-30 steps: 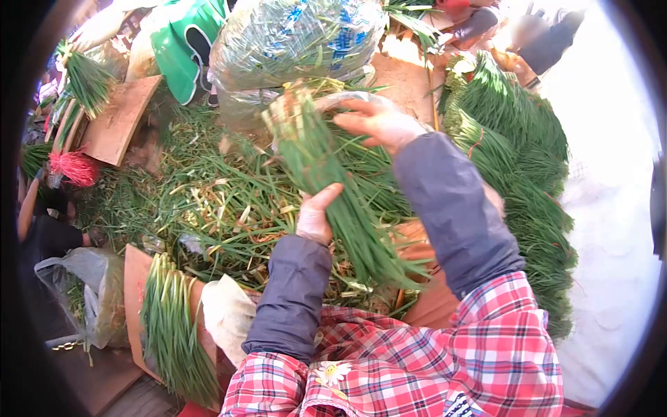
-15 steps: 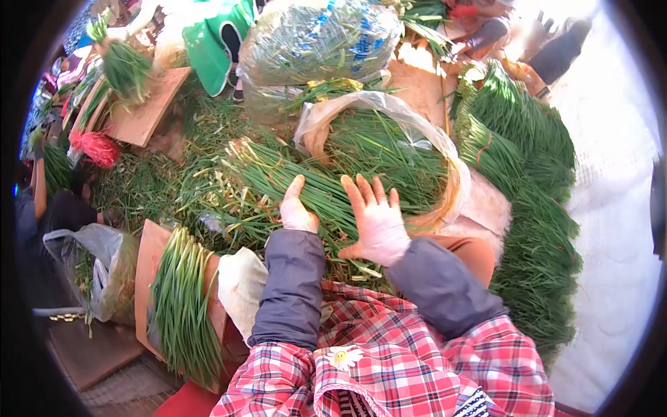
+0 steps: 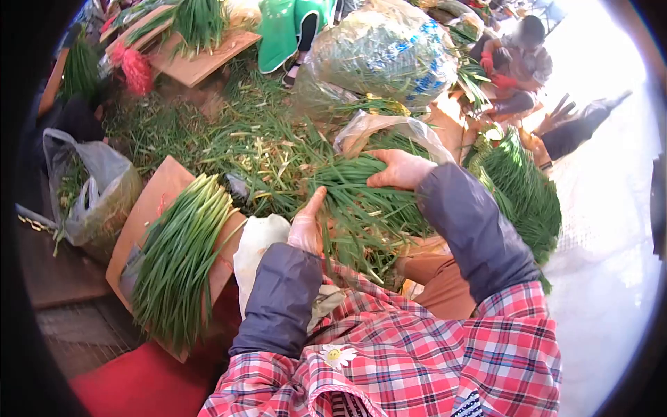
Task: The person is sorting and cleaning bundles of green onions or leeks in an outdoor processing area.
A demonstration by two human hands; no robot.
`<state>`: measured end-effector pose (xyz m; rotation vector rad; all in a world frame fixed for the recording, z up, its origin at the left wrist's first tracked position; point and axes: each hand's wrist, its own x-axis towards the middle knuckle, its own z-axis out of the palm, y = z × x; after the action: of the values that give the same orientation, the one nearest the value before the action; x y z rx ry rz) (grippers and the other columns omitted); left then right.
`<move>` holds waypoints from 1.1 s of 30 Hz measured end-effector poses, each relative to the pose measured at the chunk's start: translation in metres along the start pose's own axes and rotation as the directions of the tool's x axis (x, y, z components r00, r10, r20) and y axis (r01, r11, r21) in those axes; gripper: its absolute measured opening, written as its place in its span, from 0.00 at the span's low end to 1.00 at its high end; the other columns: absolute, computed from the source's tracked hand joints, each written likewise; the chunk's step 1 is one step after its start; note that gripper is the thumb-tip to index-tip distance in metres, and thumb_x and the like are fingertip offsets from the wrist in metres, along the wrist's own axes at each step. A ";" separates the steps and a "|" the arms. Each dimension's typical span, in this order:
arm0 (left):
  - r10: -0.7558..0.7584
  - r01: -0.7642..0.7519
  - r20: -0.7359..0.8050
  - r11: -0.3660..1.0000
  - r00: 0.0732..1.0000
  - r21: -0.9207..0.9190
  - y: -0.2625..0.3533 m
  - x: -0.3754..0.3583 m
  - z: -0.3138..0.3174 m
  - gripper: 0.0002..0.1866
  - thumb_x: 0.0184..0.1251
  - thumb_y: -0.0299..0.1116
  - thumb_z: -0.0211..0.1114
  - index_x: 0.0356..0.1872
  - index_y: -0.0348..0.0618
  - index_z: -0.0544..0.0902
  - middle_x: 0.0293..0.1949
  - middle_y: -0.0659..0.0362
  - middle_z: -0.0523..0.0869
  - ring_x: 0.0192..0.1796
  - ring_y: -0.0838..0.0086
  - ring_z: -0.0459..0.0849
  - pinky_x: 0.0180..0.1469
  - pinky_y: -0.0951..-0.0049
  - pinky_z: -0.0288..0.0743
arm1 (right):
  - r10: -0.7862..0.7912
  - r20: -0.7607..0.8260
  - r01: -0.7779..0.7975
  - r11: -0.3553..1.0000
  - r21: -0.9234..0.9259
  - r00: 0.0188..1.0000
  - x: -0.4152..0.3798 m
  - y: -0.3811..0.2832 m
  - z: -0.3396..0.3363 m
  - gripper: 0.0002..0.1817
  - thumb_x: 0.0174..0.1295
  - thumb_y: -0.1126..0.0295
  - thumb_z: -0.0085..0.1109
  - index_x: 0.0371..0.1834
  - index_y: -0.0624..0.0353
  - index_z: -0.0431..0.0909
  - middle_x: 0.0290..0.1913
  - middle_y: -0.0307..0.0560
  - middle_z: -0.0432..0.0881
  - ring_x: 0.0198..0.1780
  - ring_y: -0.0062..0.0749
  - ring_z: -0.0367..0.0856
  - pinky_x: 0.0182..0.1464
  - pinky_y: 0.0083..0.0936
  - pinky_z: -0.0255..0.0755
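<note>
A loose bundle of garlic chives (image 3: 358,182) is between my two hands, above the trimmings on the ground. My right hand (image 3: 403,170) is closed over the bundle from the right, thumb below and fingers on top. My left hand (image 3: 306,229) is at the bundle's left side with its thumb up; its other fingers are hidden under the leaves. Just behind stands a clear plastic bag (image 3: 396,126) with its rim rolled open, partly covered by my right hand and the bundle. To my left, a neat bunch of chives (image 3: 182,257) lies across a tilted board (image 3: 154,201).
Stacked chives (image 3: 521,187) stand on the right by a white sheet (image 3: 597,278). A stuffed plastic sack (image 3: 382,55) is at the back. On the left sits a grey bag (image 3: 104,187). Another person (image 3: 517,66) crouches at the back right, wearing red gloves.
Both hands were spread open over the chives; now they have closed around a bundle, lifting it. My view has turned, so the surroundings sit further right.
</note>
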<state>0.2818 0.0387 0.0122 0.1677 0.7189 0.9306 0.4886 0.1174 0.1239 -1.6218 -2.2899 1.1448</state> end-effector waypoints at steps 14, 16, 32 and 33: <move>0.308 -0.381 0.258 0.869 0.916 0.314 0.039 -0.142 0.024 0.28 0.66 0.34 0.58 0.65 0.35 0.61 0.60 0.47 0.72 0.56 0.64 0.77 0.58 0.63 0.70 | -0.098 -0.124 0.035 0.901 -0.432 0.987 0.010 -0.055 -0.035 0.34 0.49 0.66 0.62 0.62 0.60 0.65 0.38 0.58 0.82 0.41 0.47 0.82 0.47 0.34 0.73; 0.089 -0.103 0.261 0.994 0.961 0.041 0.022 -0.112 0.038 0.31 0.66 0.42 0.60 0.65 0.36 0.61 0.59 0.44 0.72 0.54 0.62 0.78 0.55 0.62 0.73 | 0.049 -0.113 -0.104 0.818 -0.566 0.992 -0.017 -0.075 -0.004 0.35 0.50 0.67 0.61 0.64 0.59 0.62 0.36 0.58 0.83 0.39 0.48 0.82 0.42 0.37 0.75; -0.372 0.389 0.177 0.918 0.911 -0.075 -0.041 -0.048 -0.018 0.16 0.66 0.32 0.55 0.53 0.40 0.71 0.29 0.64 0.76 0.21 0.81 0.66 0.25 0.78 0.63 | 0.013 0.430 -0.429 0.099 0.898 0.903 -0.115 0.086 0.162 0.43 0.55 0.30 0.45 0.46 0.67 0.76 0.48 0.59 0.80 0.52 0.43 0.78 0.57 0.43 0.67; -0.363 0.402 0.275 0.910 0.890 -0.099 -0.036 -0.055 -0.014 0.19 0.66 0.31 0.53 0.57 0.40 0.67 0.34 0.65 0.76 0.20 0.83 0.65 0.24 0.78 0.63 | -0.227 0.382 -0.394 -0.012 0.919 0.896 -0.107 0.071 0.180 0.44 0.54 0.29 0.45 0.51 0.65 0.73 0.52 0.59 0.77 0.55 0.44 0.75 0.60 0.43 0.63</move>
<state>0.2764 -0.0282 0.0130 0.0026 0.4194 0.5666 0.5005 -0.0549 -0.0146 -0.7774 -0.5937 2.5000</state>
